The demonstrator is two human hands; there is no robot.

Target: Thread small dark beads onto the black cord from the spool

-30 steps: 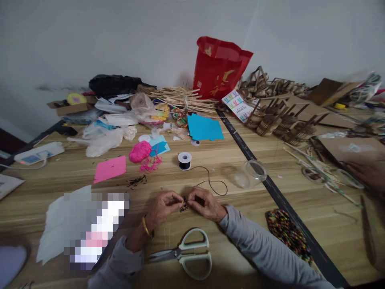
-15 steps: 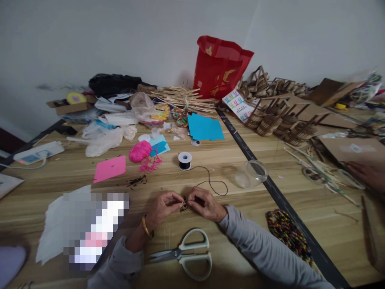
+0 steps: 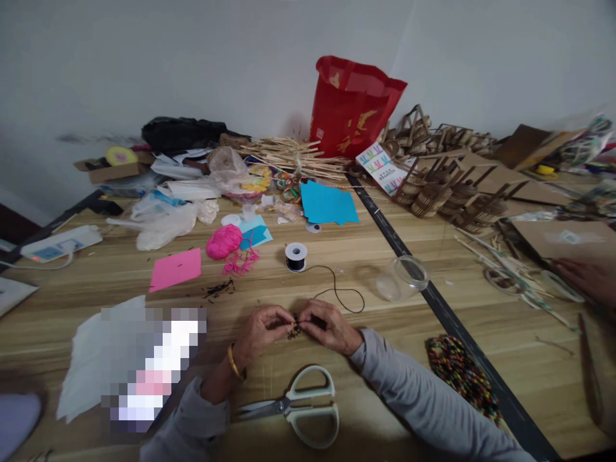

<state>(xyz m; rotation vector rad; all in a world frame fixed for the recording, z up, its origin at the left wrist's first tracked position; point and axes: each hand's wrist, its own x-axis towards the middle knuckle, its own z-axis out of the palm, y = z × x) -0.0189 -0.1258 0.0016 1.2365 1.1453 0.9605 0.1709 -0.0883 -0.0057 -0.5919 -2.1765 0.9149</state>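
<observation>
My left hand [image 3: 265, 328], with a gold bangle at the wrist, pinches a small cluster of dark and yellowish beads [image 3: 293, 333] between thumb and fingertips. Close beside it, my right hand [image 3: 330, 326] is closed in a pinch at the same beadwork, on what looks like the end of a thin black cord [image 3: 335, 282]. That cord loops across the table behind my right hand to a white spool [image 3: 295, 256] wound with black. Scissors with cream handles [image 3: 312, 407] lie just in front of my hands, blades pointing left. The fingers partly hide the beads.
A clear glass jar [image 3: 402, 279] lies on its side to the right, with a heap of multicoloured beads [image 3: 462, 375] nearer me. Black snippets [image 3: 219, 290], pink yarn [image 3: 224, 241] and a pixelated area [image 3: 158, 369] are left. Another person's hand [image 3: 584, 279] rests far right.
</observation>
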